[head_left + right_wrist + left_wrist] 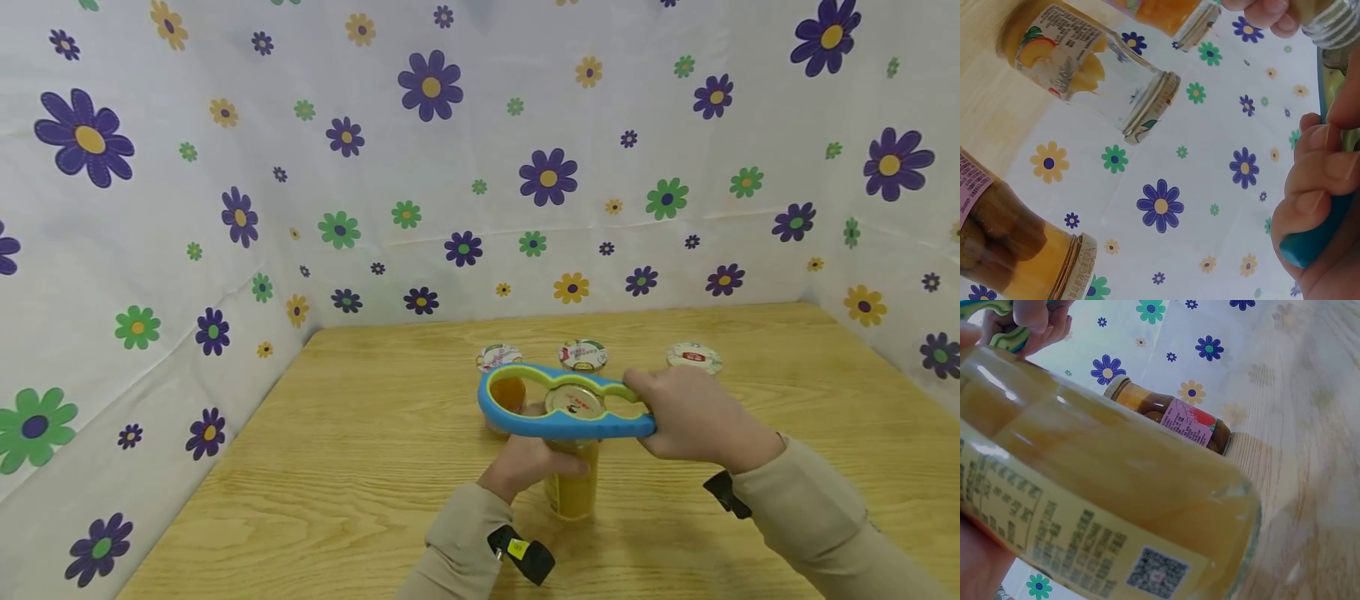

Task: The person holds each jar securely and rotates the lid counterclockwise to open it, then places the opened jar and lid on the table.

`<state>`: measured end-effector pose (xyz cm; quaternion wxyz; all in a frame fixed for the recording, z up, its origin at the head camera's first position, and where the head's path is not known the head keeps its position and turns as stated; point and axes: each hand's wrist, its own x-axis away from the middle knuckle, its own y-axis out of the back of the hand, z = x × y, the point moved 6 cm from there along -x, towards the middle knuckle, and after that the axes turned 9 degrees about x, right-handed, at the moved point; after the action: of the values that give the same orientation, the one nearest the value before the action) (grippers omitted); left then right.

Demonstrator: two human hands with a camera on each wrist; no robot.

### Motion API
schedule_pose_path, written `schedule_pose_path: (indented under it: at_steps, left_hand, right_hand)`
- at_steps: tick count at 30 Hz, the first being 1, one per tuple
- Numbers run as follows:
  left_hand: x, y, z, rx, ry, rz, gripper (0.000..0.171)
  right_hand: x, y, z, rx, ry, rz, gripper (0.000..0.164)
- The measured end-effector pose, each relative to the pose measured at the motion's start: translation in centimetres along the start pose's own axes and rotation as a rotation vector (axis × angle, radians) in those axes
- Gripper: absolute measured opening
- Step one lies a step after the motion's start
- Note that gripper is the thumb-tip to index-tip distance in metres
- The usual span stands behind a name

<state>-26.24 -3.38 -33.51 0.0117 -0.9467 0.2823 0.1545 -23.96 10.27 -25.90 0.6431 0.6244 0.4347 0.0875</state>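
My left hand (528, 465) grips a glass jar (573, 498) of yellow fruit, upright and close to the table. In the left wrist view its label and a QR code (1157, 572) face the camera. My right hand (692, 414) holds the handle of a blue and green jar opener (566, 427) level over the jar. A gold lid (573, 402) with red print sits in the opener's middle opening. Bare glass threads on the jar's neck (1337, 28) show in the right wrist view, with the opener just beyond. The lid's exact gap from the neck cannot be told.
Behind the hands stand three lidded jars: one with orange contents (1163, 14), one with peach pieces (1063, 50) and one with brown round fruit (1007, 240). A flowered white cloth (487, 150) walls the back and sides of the wooden table (360, 467).
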Motion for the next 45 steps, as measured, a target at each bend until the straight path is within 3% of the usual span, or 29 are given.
schedule_pose_path:
  at_steps: [3, 8, 22, 35, 39, 45]
  left_hand:
    - [-0.1, -0.3, -0.4, 0.045, -0.087, 0.064, 0.047]
    - [-0.2, -0.4, -0.7, 0.07, -0.138, 0.063, 0.051]
    - [0.1, 0.0, -0.1, -0.013, -0.014, -0.025, 0.048]
    - [-0.1, -0.2, -0.6, -0.029, -0.102, -0.014, 0.048]
    - [-0.2, 0.6, -0.9, -0.046, -0.156, -0.033, 0.055]
    - [0.0, 3.6, -1.2, -0.08, -0.065, -0.155, 0.045]
  right_hand:
    - [0.0, 0.2, -0.2, -0.013, -0.028, -0.019, 0.024]
    - [0.1, 0.2, -0.5, -0.04, -0.091, -0.034, 0.023]
    - [0.8, -1.1, -0.5, -0.058, -0.164, 0.0, 0.024]
    - [1.3, -1.3, -0.7, -0.058, -0.171, -0.031, 0.026]
    - [1.4, -1.3, -1.0, -0.044, -0.184, -0.054, 0.026]
    - [1.5, -1.3, -1.6, -0.031, -0.215, -0.05, 0.024]
